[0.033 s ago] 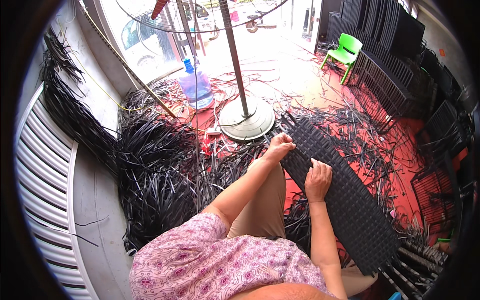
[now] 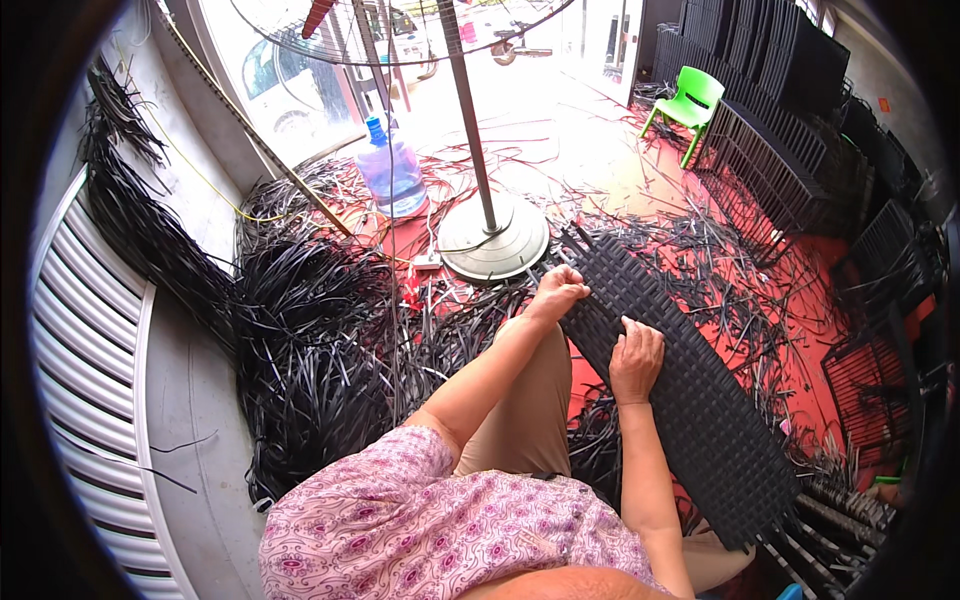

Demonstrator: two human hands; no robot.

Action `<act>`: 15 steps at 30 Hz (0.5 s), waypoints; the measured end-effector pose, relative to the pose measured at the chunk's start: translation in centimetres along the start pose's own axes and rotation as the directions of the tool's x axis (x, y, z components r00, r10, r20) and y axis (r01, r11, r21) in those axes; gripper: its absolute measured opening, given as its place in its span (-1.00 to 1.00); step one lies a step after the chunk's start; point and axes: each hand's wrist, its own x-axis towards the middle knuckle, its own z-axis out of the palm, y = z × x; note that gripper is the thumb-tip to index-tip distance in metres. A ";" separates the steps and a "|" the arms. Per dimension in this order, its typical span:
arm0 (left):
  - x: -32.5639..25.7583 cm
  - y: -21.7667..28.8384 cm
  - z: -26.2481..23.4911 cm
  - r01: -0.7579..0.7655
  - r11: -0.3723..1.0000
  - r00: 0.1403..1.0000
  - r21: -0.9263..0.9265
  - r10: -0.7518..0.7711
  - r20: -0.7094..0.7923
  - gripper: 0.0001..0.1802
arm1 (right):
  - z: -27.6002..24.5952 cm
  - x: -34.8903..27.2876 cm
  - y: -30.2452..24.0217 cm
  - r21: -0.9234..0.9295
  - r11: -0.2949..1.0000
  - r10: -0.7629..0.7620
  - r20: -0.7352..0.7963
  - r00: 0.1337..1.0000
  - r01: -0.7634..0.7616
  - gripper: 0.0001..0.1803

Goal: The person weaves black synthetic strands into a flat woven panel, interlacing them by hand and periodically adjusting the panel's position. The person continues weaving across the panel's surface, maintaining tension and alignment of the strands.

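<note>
A long black woven panel (image 2: 700,410) of flat plastic strips slants from the centre to the lower right, with loose strip ends at both its ends. At the left edge of its far part, my left hand (image 2: 559,294) is closed in a pinch; whatever is between its fingertips is too small to make out. My right hand (image 2: 637,362) rests on the panel's left side, nearer to me, fingers laid on the weave. Beneath the left forearm is my bent knee in tan trousers (image 2: 520,410).
Heaped black strips (image 2: 310,350) lie to the left. A standing fan's round base (image 2: 493,237) and a blue water jug (image 2: 391,178) stand ahead. Strip scraps litter the red floor (image 2: 800,390). At right are a green chair (image 2: 690,100) and stacked black frames (image 2: 770,170).
</note>
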 end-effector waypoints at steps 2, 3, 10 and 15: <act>0.2 0.1 -0.4 0.035 0.999 0.999 -0.034 -0.036 -0.024 -0.77 | 0.0 0.1 0.0 -0.017 1.000 -0.011 -0.019 1.000 0.011 -0.63; 0.1 0.2 -0.4 0.053 0.999 0.998 -0.008 -0.054 -0.022 -0.77 | -0.1 0.1 0.0 -0.020 1.000 -0.011 -0.024 1.000 0.011 -0.63; 0.0 -0.6 -0.3 -0.252 0.965 0.967 0.071 0.249 0.047 -0.81 | 0.0 0.3 -0.5 0.039 0.999 0.020 -0.008 1.000 -0.020 -0.63; -2.3 2.2 1.1 -0.293 0.934 0.952 0.205 0.266 0.149 -0.83 | -0.3 2.4 -1.7 0.269 0.954 0.127 0.040 0.991 -0.134 -0.65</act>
